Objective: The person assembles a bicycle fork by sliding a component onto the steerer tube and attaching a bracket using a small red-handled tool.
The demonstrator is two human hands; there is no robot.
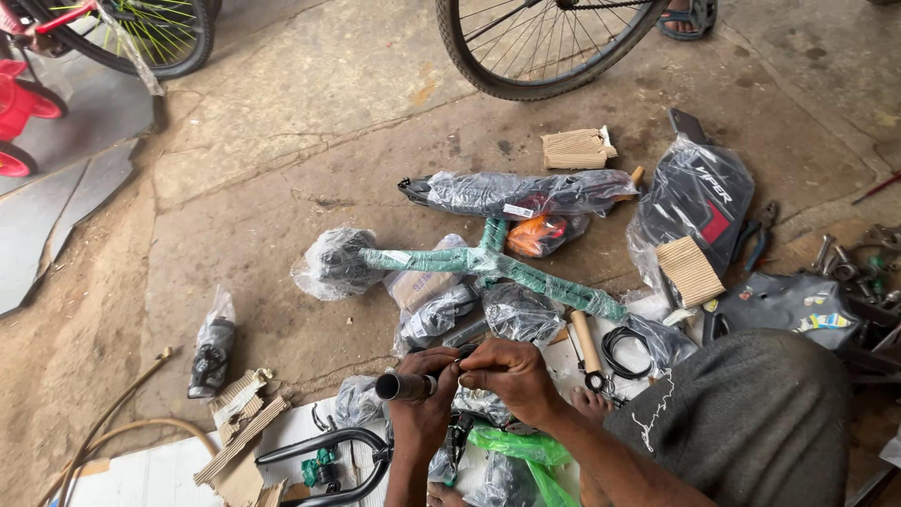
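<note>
Head view. Left hand [419, 399]: clenched around a black rubber-gripped cylindrical handlebar end [402, 386], held level above the concrete floor [282, 169]. Right hand [507, 374]: fingertips pinched on the same bar's inner end, touching the left hand. Below the hands: black curved metal handlebar tube [324, 446], green plastic wrap [521, 449]. Beyond the hands: green-wrapped bicycle frame tubes [488, 268], plastic-bagged black parts [516, 192], corrugated cardboard pieces [577, 148]. Far beyond: spoked bicycle wheel [535, 47]. Progress, as judged: most parts lie wrapped and unassembled; the grip work looks unfinished
</note>
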